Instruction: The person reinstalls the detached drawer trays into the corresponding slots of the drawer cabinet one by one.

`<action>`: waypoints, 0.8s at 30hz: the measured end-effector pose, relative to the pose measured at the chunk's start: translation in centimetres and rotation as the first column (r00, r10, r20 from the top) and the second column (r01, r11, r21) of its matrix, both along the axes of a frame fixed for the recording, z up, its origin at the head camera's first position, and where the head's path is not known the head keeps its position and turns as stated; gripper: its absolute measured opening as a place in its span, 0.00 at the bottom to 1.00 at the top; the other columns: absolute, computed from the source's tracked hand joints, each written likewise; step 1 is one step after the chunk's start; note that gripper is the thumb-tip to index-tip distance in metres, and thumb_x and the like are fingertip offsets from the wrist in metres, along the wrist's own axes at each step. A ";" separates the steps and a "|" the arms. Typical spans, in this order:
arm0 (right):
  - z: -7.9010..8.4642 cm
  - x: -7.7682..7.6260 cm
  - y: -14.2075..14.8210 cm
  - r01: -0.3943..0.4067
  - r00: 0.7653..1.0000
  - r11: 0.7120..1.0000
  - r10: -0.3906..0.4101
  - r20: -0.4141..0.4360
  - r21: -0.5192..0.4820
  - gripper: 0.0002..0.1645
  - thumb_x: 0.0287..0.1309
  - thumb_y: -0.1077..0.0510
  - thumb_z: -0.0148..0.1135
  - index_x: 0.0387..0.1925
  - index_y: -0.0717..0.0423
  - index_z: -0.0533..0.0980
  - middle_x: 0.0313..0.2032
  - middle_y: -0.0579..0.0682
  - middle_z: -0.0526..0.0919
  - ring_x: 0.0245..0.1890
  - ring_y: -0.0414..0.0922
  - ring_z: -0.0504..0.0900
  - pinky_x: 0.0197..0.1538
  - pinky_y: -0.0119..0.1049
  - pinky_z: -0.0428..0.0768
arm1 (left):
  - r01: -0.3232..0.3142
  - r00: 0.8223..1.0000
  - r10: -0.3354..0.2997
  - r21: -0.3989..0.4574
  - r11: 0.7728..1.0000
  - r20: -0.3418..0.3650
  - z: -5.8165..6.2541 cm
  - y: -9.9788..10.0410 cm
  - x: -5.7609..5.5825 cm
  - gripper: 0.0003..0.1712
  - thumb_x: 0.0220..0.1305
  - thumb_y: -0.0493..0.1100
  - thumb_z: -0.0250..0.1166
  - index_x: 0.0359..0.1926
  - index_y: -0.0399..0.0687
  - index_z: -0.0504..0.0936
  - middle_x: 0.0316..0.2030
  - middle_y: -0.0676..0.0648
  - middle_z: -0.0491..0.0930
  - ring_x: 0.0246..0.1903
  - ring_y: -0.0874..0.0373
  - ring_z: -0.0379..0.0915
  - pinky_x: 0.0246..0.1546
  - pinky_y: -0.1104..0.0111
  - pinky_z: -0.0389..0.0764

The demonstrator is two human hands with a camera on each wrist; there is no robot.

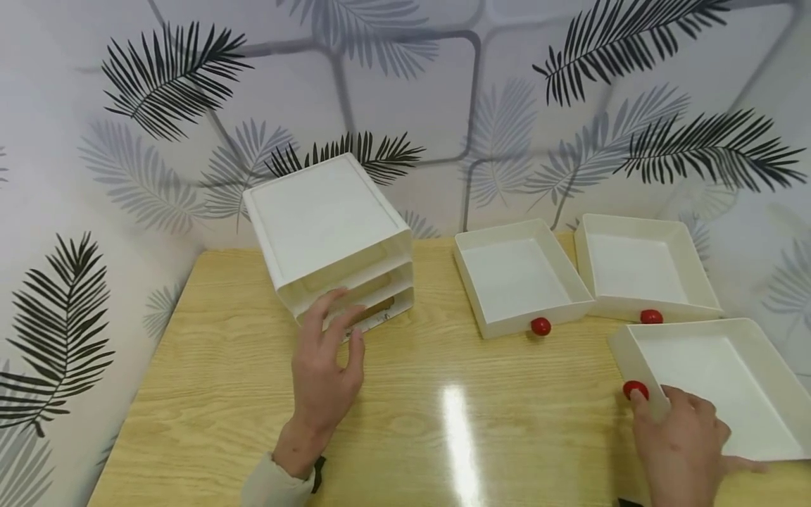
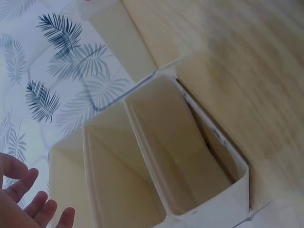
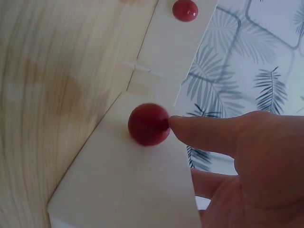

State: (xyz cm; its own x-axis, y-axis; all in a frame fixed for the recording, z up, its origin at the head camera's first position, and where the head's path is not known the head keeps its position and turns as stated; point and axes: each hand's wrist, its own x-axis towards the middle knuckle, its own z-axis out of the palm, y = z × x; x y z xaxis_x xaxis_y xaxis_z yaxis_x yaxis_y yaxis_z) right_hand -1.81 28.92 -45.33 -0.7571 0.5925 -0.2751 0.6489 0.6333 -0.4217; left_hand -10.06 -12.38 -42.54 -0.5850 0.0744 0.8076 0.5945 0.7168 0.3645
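Observation:
My left hand (image 1: 326,373) hovers in front of a white drawer cabinet (image 1: 329,215), fingers loosely bent and nothing in them. In the left wrist view, the cabinet's bare slots (image 2: 161,142) face the camera, with the hand's fingers at the left edge. At the right of the table, my right hand (image 1: 681,436) straddles the front wall of a white drawer (image 1: 716,380). Its thumb touches the red knob (image 3: 148,124) from outside, while the other fingers go over the wall to the inner side, partly hidden in the right wrist view.
Two more white drawers stand behind the held one: one at the middle right (image 1: 516,274) and one at the back right (image 1: 633,264), each with a red knob. They sit close together on the wooden table (image 1: 405,415). A leaf-patterned wall covering (image 1: 405,91) rises behind.

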 end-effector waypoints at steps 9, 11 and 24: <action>-0.5 0.2 2.1 -0.054 0.990 0.998 0.058 0.130 -0.034 0.50 0.70 0.27 0.27 0.72 0.62 0.60 0.67 0.73 0.64 0.61 0.77 0.65 0.56 0.76 0.62 | -0.070 0.993 0.074 0.039 0.997 -0.097 1.4 -0.9 -1.0 0.15 0.61 0.32 0.61 0.48 0.41 0.84 0.57 0.39 0.80 0.56 0.44 0.75 0.52 0.54 0.75; -0.7 0.2 2.2 -0.060 0.988 0.998 0.065 0.143 -0.036 0.49 0.70 0.27 0.26 0.72 0.59 0.60 0.68 0.71 0.64 0.61 0.76 0.66 0.53 0.74 0.63 | -0.084 0.989 0.090 0.056 0.995 -0.121 1.7 -1.0 -1.1 0.15 0.61 0.33 0.60 0.48 0.41 0.85 0.56 0.40 0.81 0.55 0.44 0.76 0.50 0.54 0.74; -0.6 0.9 1.0 -0.022 0.999 1.000 0.021 0.033 0.015 0.39 0.74 0.34 0.33 0.69 0.59 0.64 0.65 0.70 0.68 0.58 0.74 0.70 0.54 0.70 0.62 | -0.188 0.955 0.207 0.105 0.976 -0.210 2.6 -1.4 -1.9 0.16 0.63 0.40 0.58 0.49 0.44 0.86 0.52 0.41 0.83 0.52 0.41 0.72 0.43 0.51 0.65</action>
State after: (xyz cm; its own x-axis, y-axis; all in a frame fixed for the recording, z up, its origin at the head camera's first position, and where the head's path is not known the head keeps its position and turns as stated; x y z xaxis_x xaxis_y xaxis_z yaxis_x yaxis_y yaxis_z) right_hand -0.93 29.92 -45.90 -0.7603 0.5807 -0.2911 0.6486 0.6536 -0.3901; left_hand -11.92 -13.83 -39.94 -0.3893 -0.0976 0.9159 0.5158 0.8007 0.3046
